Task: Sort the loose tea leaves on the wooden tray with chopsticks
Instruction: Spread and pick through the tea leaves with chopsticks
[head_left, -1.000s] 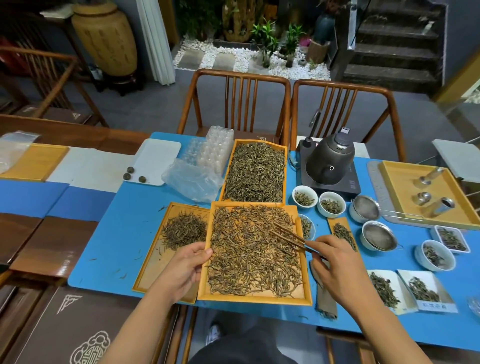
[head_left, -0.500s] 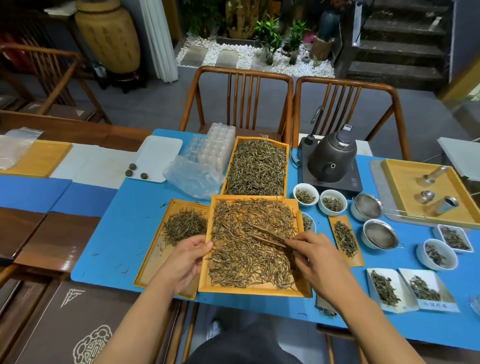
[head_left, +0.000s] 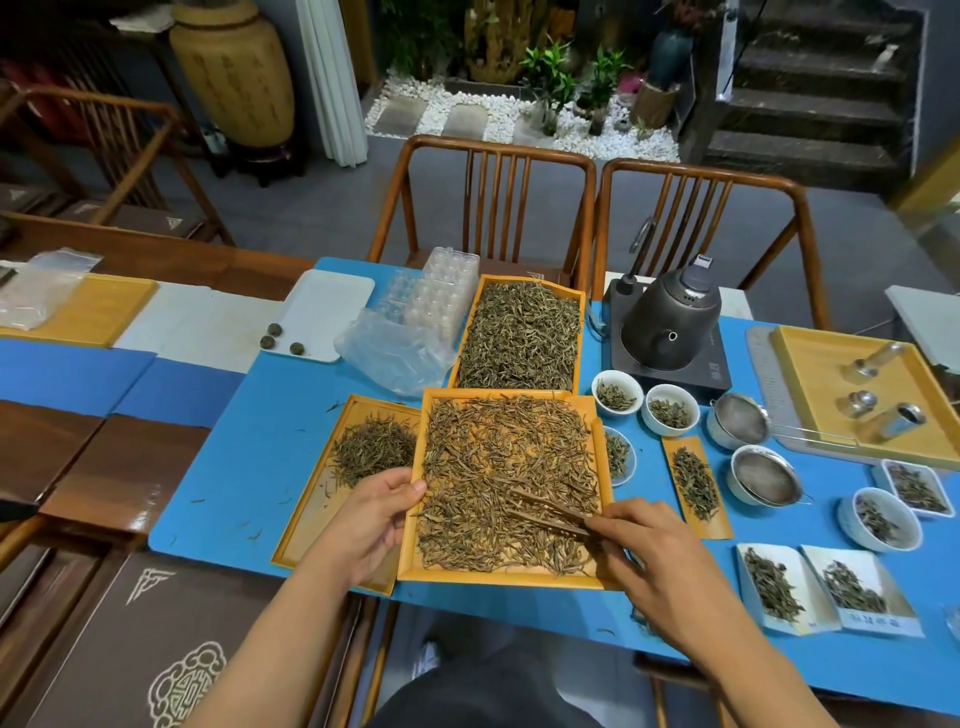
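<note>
Wooden tray (head_left: 597, 405) at the near edge of a blue table mat (head_left: 249, 467), spread all over with loose tea leaves (head_left: 498, 467). Dark chopsticks (head_left: 545, 512) laid low across the leaves in the tray's near right part, tips pointing left, pinched in the right hand (head_left: 654, 556) at the tray's right rim. Left hand (head_left: 363, 519) gripping the tray's left rim, thumb over the edge, fingers curled beneath. Just left, partly under the tray, a second tray (head_left: 311, 519) with a small heap of leaves. Just behind, a third tray (head_left: 519, 338) filled with leaves. To the right, small white cups (head_left: 617, 393) of leaves, a narrow wooden scoop (head_left: 696, 486) with leaves, two metal strainers (head_left: 763, 475). Farther back right, a dark kettle (head_left: 670, 317) on its base. Beyond the table, two wooden chairs (head_left: 488, 208).
</note>
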